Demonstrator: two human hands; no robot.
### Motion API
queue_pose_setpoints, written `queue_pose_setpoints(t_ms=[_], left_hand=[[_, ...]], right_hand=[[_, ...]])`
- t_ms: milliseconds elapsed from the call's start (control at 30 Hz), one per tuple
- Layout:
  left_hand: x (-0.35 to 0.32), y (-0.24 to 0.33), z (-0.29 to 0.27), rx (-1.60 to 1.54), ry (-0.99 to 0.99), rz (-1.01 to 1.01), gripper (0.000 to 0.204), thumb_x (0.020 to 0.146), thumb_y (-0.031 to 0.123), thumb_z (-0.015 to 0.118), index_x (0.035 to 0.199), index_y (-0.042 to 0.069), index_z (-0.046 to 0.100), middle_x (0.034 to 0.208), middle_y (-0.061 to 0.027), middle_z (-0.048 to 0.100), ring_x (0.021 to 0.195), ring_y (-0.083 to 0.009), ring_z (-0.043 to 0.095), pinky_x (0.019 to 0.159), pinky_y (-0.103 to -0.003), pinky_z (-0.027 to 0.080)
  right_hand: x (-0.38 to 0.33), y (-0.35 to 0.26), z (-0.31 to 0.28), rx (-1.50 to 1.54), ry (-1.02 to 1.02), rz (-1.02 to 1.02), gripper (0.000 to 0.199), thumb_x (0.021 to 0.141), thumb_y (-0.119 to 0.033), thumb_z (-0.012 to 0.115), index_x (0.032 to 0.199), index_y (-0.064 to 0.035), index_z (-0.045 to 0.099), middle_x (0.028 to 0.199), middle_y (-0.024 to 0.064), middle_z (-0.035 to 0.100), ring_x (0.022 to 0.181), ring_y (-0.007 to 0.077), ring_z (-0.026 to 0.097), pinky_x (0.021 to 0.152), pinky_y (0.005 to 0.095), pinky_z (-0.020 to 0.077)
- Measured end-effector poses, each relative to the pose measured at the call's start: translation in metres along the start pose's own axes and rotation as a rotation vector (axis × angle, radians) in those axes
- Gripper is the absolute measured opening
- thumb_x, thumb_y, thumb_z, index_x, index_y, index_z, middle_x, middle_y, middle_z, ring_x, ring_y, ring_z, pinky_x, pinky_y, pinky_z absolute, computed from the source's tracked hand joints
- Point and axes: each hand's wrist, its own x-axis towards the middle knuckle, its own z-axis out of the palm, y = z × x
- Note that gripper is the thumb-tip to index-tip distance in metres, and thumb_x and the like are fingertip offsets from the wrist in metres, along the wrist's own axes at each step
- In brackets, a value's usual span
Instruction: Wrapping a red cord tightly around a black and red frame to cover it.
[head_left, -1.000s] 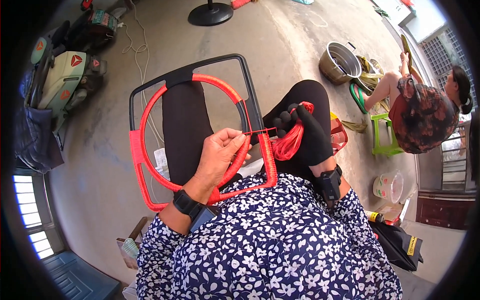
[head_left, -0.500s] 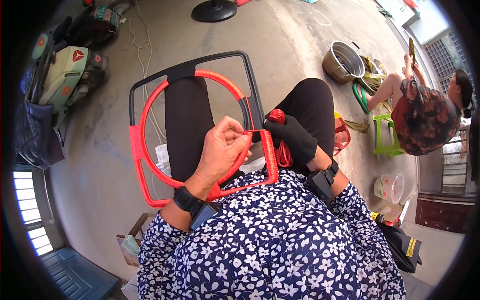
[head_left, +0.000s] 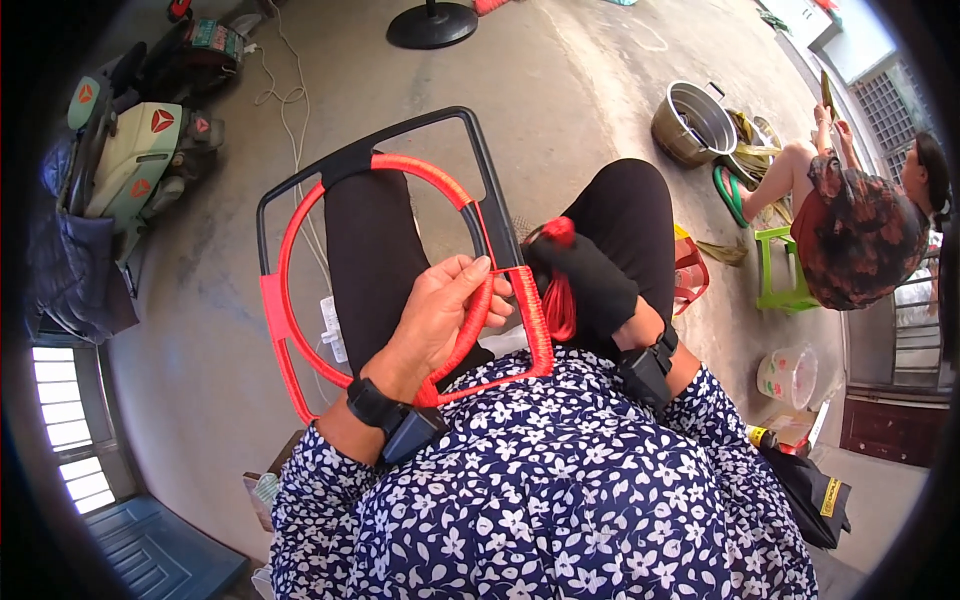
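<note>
Across my thighs rests a black rounded-square frame [head_left: 268, 218] with a round ring [head_left: 284, 262] inside it. Red cord is wound tightly round its lower part and much of the ring; bare black shows at the top and on a short stretch of the ring's right side. My left hand [head_left: 440, 312] grips the ring's wrapped right side, thumb on top and fingers curled beneath. Just right of the frame, my right hand [head_left: 592, 285], in a black glove, is closed round a bundle of red cord [head_left: 563, 308]. That hand and bundle are slightly blurred.
A co-worker [head_left: 865, 235] sits on a green stool [head_left: 778, 275] at right, holding a long leaf-like strip. Nearby stand a metal pot [head_left: 675, 140] and a clear plastic tub [head_left: 785, 376]. A scooter [head_left: 140, 155] is at left, a black round base [head_left: 432, 27] far ahead.
My left fingers have gone from a pinch at the frame's wrapped edge to a grip round the ring. My right hand has shifted slightly with the cord. The frame has tilted a little.
</note>
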Motion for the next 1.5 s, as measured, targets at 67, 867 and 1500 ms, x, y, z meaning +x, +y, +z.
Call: queue_pose_setpoints(t_ms=[67,867,1500], left_hand=[[-0.006,-0.001,-0.002,-0.064,-0.001,0.032,0.021,0.100,0.021,0.050,0.095,0.001,0.054,0.088,-0.0151,0.066,0.070,-0.0194,0.068,0.060,-0.029,0.058],[-0.011,-0.003,-0.005,0.114,0.034,0.141,0.020,0.099,0.020,0.053,0.099,0.000,0.055,0.086,-0.0144,0.067,0.069,-0.0179,0.068,0.060,-0.027,0.057],[-0.005,-0.006,-0.004,0.176,0.023,0.096,0.028,0.101,0.026,0.047,0.104,0.000,0.057,0.093,-0.0148,0.067,0.077,-0.0181,0.067,0.066,-0.029,0.057]], right_hand=[[-0.006,-0.011,0.001,0.396,0.022,0.030,0.021,0.095,-0.026,0.058,0.090,-0.0060,0.058,0.073,-0.0004,0.057,0.065,0.0082,0.053,0.058,0.0239,0.0440],[-0.033,-0.011,-0.085,0.405,0.309,-0.193,0.032,0.096,-0.034,0.055,0.106,-0.0042,0.061,0.098,0.0100,0.068,0.077,0.0168,0.064,0.067,0.0278,0.0509],[-0.035,-0.002,-0.210,0.351,0.682,-0.564,0.031,0.085,-0.008,0.064,0.114,-0.0027,0.056,0.098,0.0119,0.065,0.091,0.0290,0.066,0.083,0.0390,0.0529]])
